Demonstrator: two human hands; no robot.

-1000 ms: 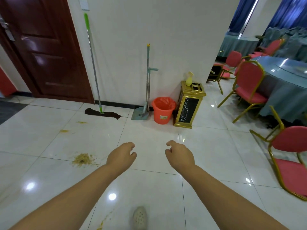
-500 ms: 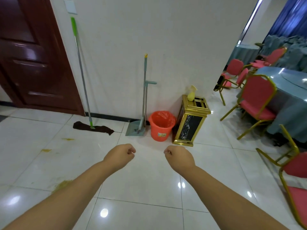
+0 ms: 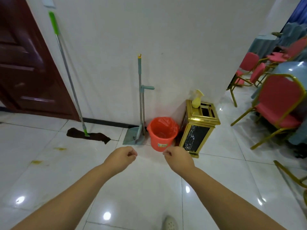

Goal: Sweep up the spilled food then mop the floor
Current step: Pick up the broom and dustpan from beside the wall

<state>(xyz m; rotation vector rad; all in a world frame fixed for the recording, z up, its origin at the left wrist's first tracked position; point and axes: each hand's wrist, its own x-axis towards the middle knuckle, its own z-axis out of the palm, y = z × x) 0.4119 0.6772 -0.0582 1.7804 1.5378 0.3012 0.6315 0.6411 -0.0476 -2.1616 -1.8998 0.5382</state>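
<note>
Both arms reach out over the glossy white tiled floor (image 3: pixel 216 163), and neither hand carries anything. The left hand (image 3: pixel 120 157) has its fingers curled into a loose fist, thumb against the forefinger, and the right hand (image 3: pixel 180 158) is clenched the same way, the two fists apart from each other. Beyond them, against the far white wall (image 3: pixel 166 47), the cleaning things stand in a row. The mop (image 3: pixel 69 77) leans furthest left, its green-tipped metal handle slanting up the wall beside the dark wooden door (image 3: pixel 25 63), its dark cloth head (image 3: pixel 93 136) lying flat on the tiles. To the right of it the long-handled dustpan (image 3: pixel 133 136) sits on the floor with the broom (image 3: pixel 140 97) upright in it, both resting against the wall. Just beside the dustpan, on its right, is an orange bucket (image 3: pixel 162 135) lined with an orange bag, and touching or nearly touching that is a gold and black bin (image 3: pixel 197 130) with a pale yellow spray bottle (image 3: pixel 196 99) on top. The spilled food shows as small yellowish smears (image 3: pixel 60 148) on the tiles at the left, near the mop head, with another patch (image 3: pixel 36 162) nearer. At the far right stand red chairs (image 3: pixel 280 105) with gold frames around a blue-draped table (image 3: pixel 292 68). A pale shoe (image 3: pixel 169 224) shows at the near edge.
</note>
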